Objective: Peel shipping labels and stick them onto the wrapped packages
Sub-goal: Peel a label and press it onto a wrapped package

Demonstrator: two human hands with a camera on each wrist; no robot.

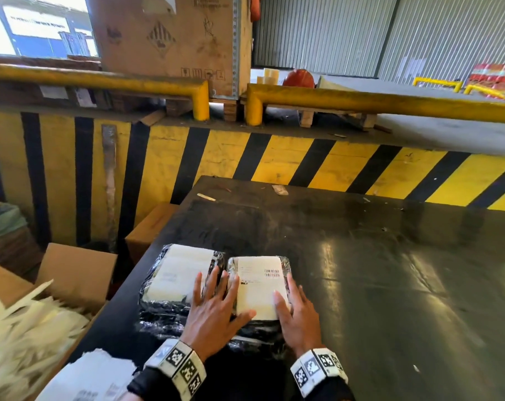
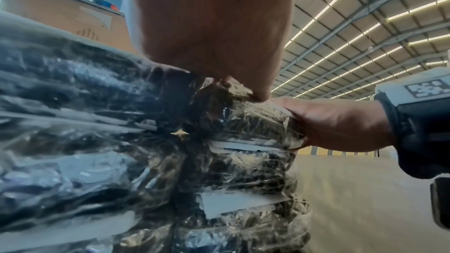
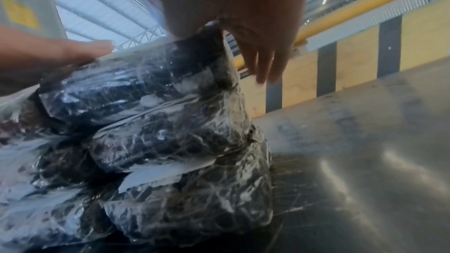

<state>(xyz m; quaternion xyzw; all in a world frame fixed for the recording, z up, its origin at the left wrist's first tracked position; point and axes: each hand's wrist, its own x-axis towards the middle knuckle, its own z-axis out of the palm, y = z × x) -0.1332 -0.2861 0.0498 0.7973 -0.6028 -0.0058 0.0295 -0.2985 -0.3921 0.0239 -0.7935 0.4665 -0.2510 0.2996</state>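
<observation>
We observe two stacks of wrapped packages side by side near the front left corner of the dark table, each bound in clear film over black contents. The right stack carries a white shipping label on its top face, with a barcode toward its far right corner. The left hand lies flat with its fingers spread and straight, straddling the gap between the two stacks, the thumb resting on the label's near left portion. The right hand lies flat along the label's right edge, fingers straight and together, pressing down; the right wrist view shows some fingertips overhanging the package's far side. Neither hand grips anything. The left stack also bears a white label on top; its print is too blurred to read. To the left of the table stands an open cardboard box holding pale strips of backing paper.
</observation>
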